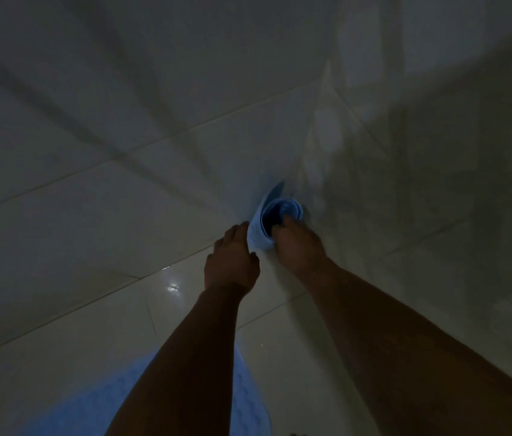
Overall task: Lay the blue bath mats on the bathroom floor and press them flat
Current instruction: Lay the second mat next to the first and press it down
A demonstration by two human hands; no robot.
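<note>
Item one: rolled blue bath mat (275, 220), standing on the tiled floor (91, 152) against the pale wall (437, 152). We see it end-on, the open coil of the roll facing up toward us, so its long axis runs roughly upright, away from the camera; a loose flap of the outer layer points up and away behind the coil. Our right hand (298, 243) grips the near rim of the roll, fingers curled over the edge into the coil. Our left hand (232, 262) rests against the roll's left side, fingers fairly straight along the outer layer; whether the thumb pinches it we cannot tell.

Item two: flat blue bath mat (97, 401), lying on the floor well nearer to us than the roll, partly hidden under our left forearm; a faint raised pattern shows on its surface.

The scene is dim; no brand, label or writing can be made out on either mat
</note>
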